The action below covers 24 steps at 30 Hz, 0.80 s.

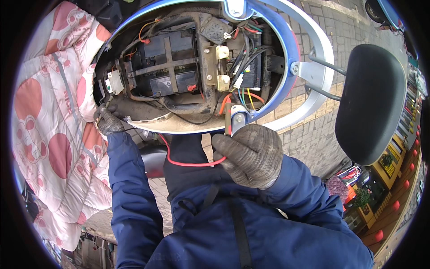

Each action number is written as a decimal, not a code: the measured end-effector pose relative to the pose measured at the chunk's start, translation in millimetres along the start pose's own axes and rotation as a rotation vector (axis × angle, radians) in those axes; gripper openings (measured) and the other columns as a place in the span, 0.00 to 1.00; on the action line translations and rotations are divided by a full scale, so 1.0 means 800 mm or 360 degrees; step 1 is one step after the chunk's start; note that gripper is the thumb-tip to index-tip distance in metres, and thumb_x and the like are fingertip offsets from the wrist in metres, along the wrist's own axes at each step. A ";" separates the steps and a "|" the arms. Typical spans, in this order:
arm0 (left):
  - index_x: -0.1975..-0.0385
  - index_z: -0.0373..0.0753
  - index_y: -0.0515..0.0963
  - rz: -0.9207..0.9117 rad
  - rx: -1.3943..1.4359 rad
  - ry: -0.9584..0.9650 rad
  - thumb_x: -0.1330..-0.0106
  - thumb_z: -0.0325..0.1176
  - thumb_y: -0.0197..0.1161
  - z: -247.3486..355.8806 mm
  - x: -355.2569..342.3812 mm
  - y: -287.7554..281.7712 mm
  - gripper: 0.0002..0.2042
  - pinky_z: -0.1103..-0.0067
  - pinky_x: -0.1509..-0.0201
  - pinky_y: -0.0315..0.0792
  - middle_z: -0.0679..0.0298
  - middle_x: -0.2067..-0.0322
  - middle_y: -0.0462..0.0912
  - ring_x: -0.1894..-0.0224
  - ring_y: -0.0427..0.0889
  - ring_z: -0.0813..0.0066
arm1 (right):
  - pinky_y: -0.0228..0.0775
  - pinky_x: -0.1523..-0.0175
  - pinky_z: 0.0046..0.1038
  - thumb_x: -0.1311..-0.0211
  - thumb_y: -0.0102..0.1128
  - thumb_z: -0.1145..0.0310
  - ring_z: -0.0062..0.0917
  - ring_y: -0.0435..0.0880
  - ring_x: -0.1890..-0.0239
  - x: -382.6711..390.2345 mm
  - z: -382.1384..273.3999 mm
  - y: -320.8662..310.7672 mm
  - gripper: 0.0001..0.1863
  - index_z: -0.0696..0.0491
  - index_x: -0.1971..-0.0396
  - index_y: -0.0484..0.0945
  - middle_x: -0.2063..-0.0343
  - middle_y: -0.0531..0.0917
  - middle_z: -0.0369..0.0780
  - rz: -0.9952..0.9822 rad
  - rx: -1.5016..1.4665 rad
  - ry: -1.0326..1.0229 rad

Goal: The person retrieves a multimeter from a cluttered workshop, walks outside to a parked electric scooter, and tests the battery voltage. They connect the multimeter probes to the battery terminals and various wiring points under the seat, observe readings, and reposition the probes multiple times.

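In front of me is the open body of a blue electric scooter [291, 51], with dark batteries [172, 49] under a metal strap frame. My right hand [253, 157], in a grey knitted glove, pinches a red test probe [228, 117] at the near right rim. Its tip points at orange wires [224, 104], and a red lead [190, 164] loops leftward from it. My left hand [109, 121], gloved too, is closed at the compartment's left end, near a white connector [114, 82]. Something thin is between its fingers; I cannot make out what.
A pink and white padded quilt [60, 112] hangs on the left. To the right, a black backrest [371, 103] stands out on metal rods behind a silver grab rail [323, 67]. Loose cables [244, 56] run beside the batteries. Paving bricks [309, 121] lie below.
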<state>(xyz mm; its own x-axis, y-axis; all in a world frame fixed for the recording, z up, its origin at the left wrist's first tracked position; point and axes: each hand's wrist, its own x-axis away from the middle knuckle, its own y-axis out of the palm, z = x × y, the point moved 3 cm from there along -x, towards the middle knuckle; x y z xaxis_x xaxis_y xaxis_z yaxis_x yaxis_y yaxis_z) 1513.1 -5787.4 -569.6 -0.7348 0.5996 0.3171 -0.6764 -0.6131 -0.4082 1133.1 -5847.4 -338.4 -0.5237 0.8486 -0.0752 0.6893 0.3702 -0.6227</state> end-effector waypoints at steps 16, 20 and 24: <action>0.55 0.33 0.71 -0.0038 0.0155 -0.0119 0.27 0.34 0.44 -0.011 -0.013 -0.003 0.13 0.84 0.83 0.65 0.61 0.77 0.77 0.86 0.68 0.81 | 0.73 0.70 0.30 0.48 0.64 0.74 0.33 0.81 0.74 0.019 0.024 -0.046 0.14 0.57 0.59 0.79 0.75 0.80 0.42 0.0262 0.0206 0.0340; 0.53 0.32 0.71 -0.0008 0.0026 -0.0057 0.27 0.34 0.44 -0.013 -0.015 -0.005 0.13 0.86 0.83 0.64 0.62 0.77 0.76 0.85 0.67 0.82 | 0.73 0.69 0.30 0.44 0.62 0.72 0.32 0.81 0.75 0.024 0.031 -0.047 0.12 0.56 0.60 0.79 0.75 0.80 0.42 0.0301 0.0202 0.0364; 0.53 0.31 0.71 0.0014 0.0119 0.0004 0.27 0.34 0.44 -0.014 -0.014 -0.003 0.14 0.86 0.83 0.64 0.61 0.77 0.77 0.85 0.67 0.83 | 0.73 0.69 0.29 0.40 0.59 0.71 0.31 0.81 0.75 0.030 0.037 -0.044 0.10 0.57 0.59 0.77 0.75 0.80 0.42 0.0331 0.0105 0.0437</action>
<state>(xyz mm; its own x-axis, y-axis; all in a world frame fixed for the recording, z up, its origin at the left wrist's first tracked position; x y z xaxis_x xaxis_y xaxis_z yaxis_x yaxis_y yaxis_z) 1524.0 -5787.0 -581.5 -0.7405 0.5955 0.3115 -0.6720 -0.6549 -0.3456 1081.5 -5851.4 -341.5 -0.2154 0.9765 0.0009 0.7287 0.1614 -0.6655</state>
